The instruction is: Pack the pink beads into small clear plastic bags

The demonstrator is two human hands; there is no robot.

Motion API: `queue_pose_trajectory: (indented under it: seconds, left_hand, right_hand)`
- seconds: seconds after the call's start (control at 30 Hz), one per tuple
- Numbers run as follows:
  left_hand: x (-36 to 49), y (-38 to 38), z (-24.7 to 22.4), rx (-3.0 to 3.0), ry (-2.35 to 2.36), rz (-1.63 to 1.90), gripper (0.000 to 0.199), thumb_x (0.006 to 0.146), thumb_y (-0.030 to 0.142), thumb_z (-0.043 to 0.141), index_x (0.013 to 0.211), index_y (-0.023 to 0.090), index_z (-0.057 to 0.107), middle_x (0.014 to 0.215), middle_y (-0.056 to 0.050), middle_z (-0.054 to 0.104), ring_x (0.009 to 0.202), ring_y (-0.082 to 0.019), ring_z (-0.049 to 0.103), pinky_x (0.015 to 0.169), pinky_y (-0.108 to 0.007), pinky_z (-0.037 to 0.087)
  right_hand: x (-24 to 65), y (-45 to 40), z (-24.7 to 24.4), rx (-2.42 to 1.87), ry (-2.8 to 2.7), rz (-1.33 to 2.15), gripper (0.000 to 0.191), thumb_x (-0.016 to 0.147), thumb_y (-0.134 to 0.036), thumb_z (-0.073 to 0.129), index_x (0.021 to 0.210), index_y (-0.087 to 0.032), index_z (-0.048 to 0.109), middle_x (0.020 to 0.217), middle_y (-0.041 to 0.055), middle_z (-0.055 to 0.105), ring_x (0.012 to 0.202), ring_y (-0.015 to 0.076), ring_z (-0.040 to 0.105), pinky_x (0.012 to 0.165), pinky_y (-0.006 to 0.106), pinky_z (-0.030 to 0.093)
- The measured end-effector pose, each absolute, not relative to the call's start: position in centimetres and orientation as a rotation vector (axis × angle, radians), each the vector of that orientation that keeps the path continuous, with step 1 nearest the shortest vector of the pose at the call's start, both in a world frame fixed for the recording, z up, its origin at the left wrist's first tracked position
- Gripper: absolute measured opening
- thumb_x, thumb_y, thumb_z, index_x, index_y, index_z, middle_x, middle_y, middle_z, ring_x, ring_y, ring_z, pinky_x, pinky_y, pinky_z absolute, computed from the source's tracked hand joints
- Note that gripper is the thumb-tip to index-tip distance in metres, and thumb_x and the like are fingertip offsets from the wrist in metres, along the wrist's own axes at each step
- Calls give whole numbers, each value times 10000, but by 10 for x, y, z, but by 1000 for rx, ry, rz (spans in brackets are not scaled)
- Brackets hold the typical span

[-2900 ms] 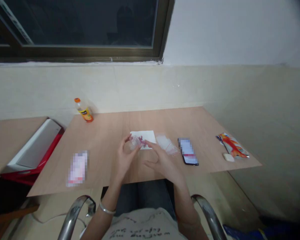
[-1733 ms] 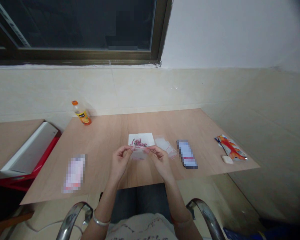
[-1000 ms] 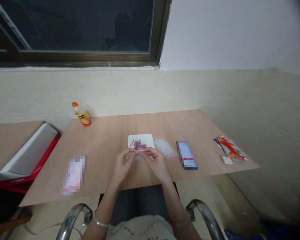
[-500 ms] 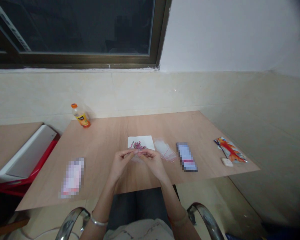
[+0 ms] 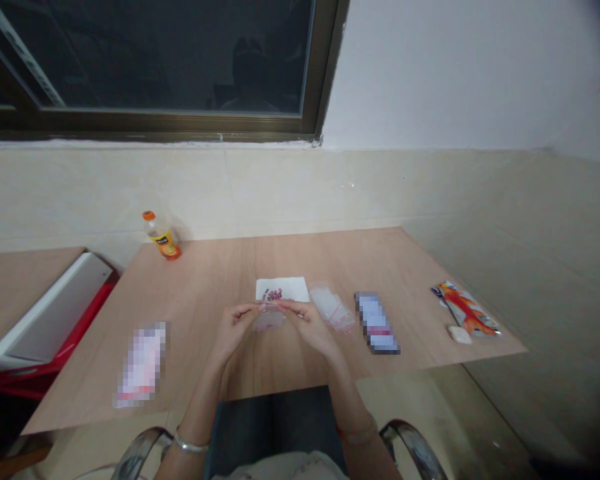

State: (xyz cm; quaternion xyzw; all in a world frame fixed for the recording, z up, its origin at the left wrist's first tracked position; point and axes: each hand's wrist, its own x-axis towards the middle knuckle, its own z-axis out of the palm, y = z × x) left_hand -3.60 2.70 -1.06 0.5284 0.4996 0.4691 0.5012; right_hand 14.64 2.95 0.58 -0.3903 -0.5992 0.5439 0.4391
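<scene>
A small clear plastic bag (image 5: 270, 319) hangs between my two hands, over the wooden table. My left hand (image 5: 239, 325) pinches its top edge on the left, and my right hand (image 5: 305, 323) pinches the same edge on the right. Just beyond the fingers lies a white sheet (image 5: 293, 289) with several small dark red and pink pieces (image 5: 273, 294) on it; the hands partly hide its near side. To the right of the sheet is a pile of clear bags (image 5: 333, 308) with red lines.
On the table (image 5: 200, 280) are an orange-capped bottle (image 5: 164, 241) at back left, a blurred pinkish item (image 5: 143, 363), a phone-like item (image 5: 377, 323), an orange-patterned packet (image 5: 467, 309) and a whitish lump (image 5: 459, 335). Metal armrests (image 5: 414, 443) flank my lap.
My hands have moved slightly apart, and the clear bag between them now shows more fully. The whole view has shifted a little.
</scene>
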Motion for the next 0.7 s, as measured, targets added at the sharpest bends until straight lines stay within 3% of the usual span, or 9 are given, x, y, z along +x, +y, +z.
queue_pose_trajectory:
  seconds: [0.1,0.23,0.4,0.47,0.6,0.7]
  left_hand:
    - [-42,36,-15,1290,1195,1070,259,748,372,658,866,159,745,962,-78,740,932,-228,672,881,-345,500]
    - [-54,52,-26,1333,1129,907,317,716,355,685,951,145,720,1002,-87,730,956,-224,662,903,-355,483]
    - [-71,73,-50,1261,1164,916,352,617,295,739,918,119,693,812,-73,748,744,-201,684,757,-332,525]
    - [-79,86,-56,1280,1213,997,308,631,309,713,878,126,695,799,-63,744,732,-195,678,745,-323,527]
    - [-98,125,-62,1341,1292,1118,297,618,312,687,843,118,696,880,-79,737,807,-199,666,802,-327,518]
    - [-112,158,-68,1351,1361,1139,321,604,295,674,863,107,678,813,-69,729,741,-185,658,760,-329,527]
  right_hand:
    - [145,39,0,-975,-1462,1394,380,789,-507,586,996,-216,717,1075,63,700,1032,234,629,966,418,436]
    - [138,58,-21,-1013,-1367,1430,376,754,-478,622,979,-190,712,1015,78,714,906,218,663,830,365,501]
    - [119,95,-46,-1143,-1212,1392,379,776,-439,581,1022,-164,670,880,77,712,712,190,662,606,288,511]
    - [108,110,-52,-1210,-1192,1236,380,789,-398,579,1085,-164,631,984,99,688,789,193,656,663,304,520]
    - [86,126,-54,-1235,-1485,928,356,886,-332,512,1213,-195,539,1220,103,579,1070,210,562,921,388,457]
    - [73,124,-49,-1183,-1648,919,332,905,-340,526,1195,-178,531,1220,91,551,1055,219,561,896,430,476]
